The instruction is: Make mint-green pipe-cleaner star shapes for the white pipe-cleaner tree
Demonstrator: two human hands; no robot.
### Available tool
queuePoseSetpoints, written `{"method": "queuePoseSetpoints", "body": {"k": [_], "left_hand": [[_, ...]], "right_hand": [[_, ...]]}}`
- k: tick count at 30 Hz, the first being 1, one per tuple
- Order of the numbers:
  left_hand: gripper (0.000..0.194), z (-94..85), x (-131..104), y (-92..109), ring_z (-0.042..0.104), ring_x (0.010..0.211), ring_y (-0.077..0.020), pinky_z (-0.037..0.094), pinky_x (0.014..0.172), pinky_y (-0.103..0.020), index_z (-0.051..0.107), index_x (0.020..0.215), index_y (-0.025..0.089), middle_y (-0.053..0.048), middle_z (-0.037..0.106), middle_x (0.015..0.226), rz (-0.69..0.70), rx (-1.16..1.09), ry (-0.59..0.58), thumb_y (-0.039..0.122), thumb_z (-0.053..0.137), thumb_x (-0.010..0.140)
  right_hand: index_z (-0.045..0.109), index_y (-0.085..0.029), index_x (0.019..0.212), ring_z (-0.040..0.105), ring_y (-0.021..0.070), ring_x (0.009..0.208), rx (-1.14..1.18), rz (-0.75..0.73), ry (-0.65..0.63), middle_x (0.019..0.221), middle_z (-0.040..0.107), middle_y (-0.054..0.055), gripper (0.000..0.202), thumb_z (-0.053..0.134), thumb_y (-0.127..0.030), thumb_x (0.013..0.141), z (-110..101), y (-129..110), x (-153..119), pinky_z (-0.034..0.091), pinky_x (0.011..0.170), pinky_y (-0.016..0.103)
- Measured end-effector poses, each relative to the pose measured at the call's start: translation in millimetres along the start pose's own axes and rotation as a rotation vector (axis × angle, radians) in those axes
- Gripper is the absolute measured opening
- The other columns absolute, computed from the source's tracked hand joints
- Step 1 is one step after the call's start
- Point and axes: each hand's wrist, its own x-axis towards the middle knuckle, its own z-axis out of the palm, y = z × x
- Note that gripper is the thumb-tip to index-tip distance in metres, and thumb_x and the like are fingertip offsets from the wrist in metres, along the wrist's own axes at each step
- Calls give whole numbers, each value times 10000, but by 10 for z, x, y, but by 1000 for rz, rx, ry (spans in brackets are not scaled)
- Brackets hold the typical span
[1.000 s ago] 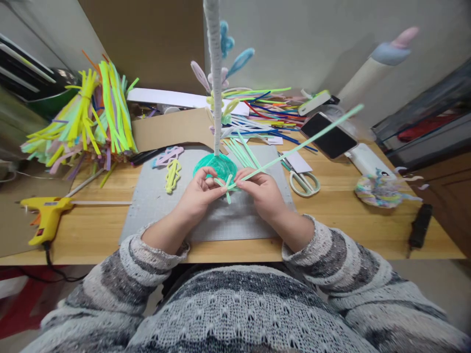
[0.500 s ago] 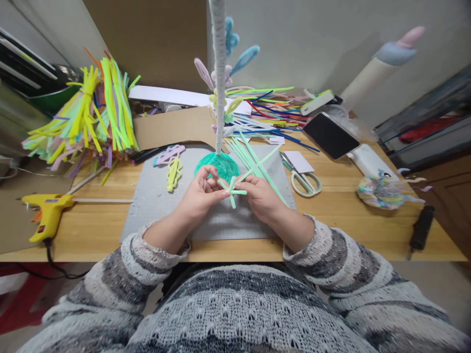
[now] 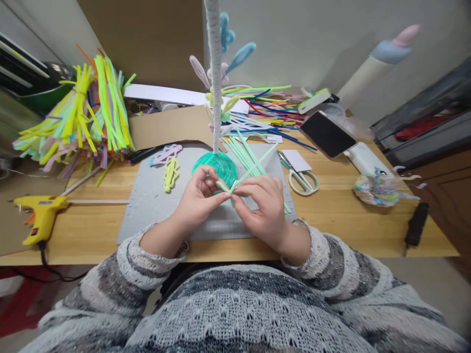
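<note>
Mint stems [image 3: 234,186] pinched by left hand [image 3: 198,197] and right hand [image 3: 265,211] are partly hidden behind them.

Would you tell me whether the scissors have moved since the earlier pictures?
No; the scissors lie as before at the right edge of the grey mat. Only the view has shifted slightly.

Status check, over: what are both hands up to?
Left hand: pinching mint strips. Right hand: pinching them too. Green disc close beyond, white post upright on it.
</note>
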Motion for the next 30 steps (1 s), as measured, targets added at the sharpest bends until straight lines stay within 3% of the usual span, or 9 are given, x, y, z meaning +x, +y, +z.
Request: {"method": "queuePoseSetpoints", "body": {"k": [6,12,15,17,19,24,28,30], "left_hand": [[394,-14,-22,-30,621,704,-82,512,670,-203,416,864,216,44,632,749,106,112,-13,161,778,719],[323,112,-170,65,664,797,-129,545,787,-313,425,858,228,21,668,809,465,345,-106,73,695,774],[258,255,-296,244,681,765,-143,557,806,-369,430,742,215,2,707,799,592,515,-216,43,613,801],[244,339,-401,364,699,787,-157,572,803,-367,463,682,216,-11,738,829,700,676,-365,33,571,801],[236,398,-514,455,709,807,-176,588,822,-396,522,693,235,-19,755,864,785,762,-413,25,556,796],[260,479,-749,577,722,859,-199,601,869,-426,612,766,267,-4,768,915,704,791,-420,9,642,754],[289,521,-848,673,721,862,-188,602,888,-417,598,705,269,29,760,917,643,736,-395,-12,663,718],[293,524,-873,720,714,892,-185,597,900,-412,586,682,260,26,755,957,679,796,-418,-25,640,720]], "right_hand": [[634,-225,799,646,165,830,-56,53,24,819,705,-28,48,668,-202,825,1,-75,-36,347,858,384],[581,-239,785,633,162,813,-100,1,115,791,691,-45,93,658,-202,821,-201,-262,-138,324,937,422],[563,-276,795,619,162,769,-107,-96,142,756,678,-63,104,634,-201,805,-363,-325,-258,291,984,444],[576,-312,814,601,162,735,-113,-178,149,729,669,-73,138,638,-194,778,-473,-342,-344,274,1006,444],[594,-343,817,583,166,716,-114,-257,155,705,657,-78,165,650,-198,763,-566,-348,-417,263,1026,452],[624,-392,775,549,163,694,-91,-379,251,642,615,-86,176,629,-218,793,-694,-370,-497,265,1046,470],[644,-417,802,528,167,676,-85,-374,189,647,640,-91,205,613,-215,807,-752,-415,-494,268,1055,470],[648,-407,811,521,174,677,-63,-353,181,640,644,-84,203,588,-213,822,-774,-435,-486,274,1056,459]]}}
